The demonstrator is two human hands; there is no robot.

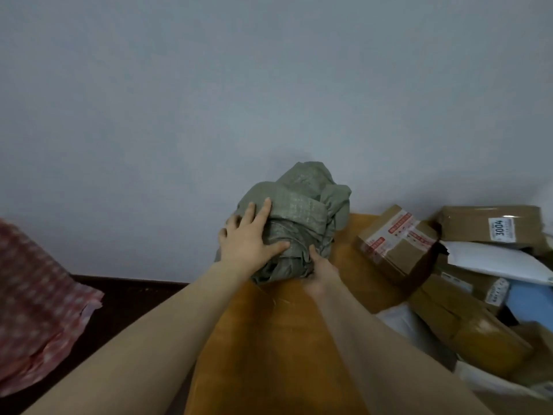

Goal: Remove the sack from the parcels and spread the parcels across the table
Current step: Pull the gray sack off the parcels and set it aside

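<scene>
At the far edge of the worktop point(269, 339), the left hand point(251, 244) lies flat on the sack point(302, 211) and the right hand point(321, 277) pinches its lower fold, the sack judged light and limp, best gathered by its folds, with parcels point(398, 241) heaped alongside.

A white label point(502, 230) on the far-right cardboard box point(466, 221) reads "3004", upside down. The red-printed tape point(401, 226) nearby is too blurred to read.
</scene>
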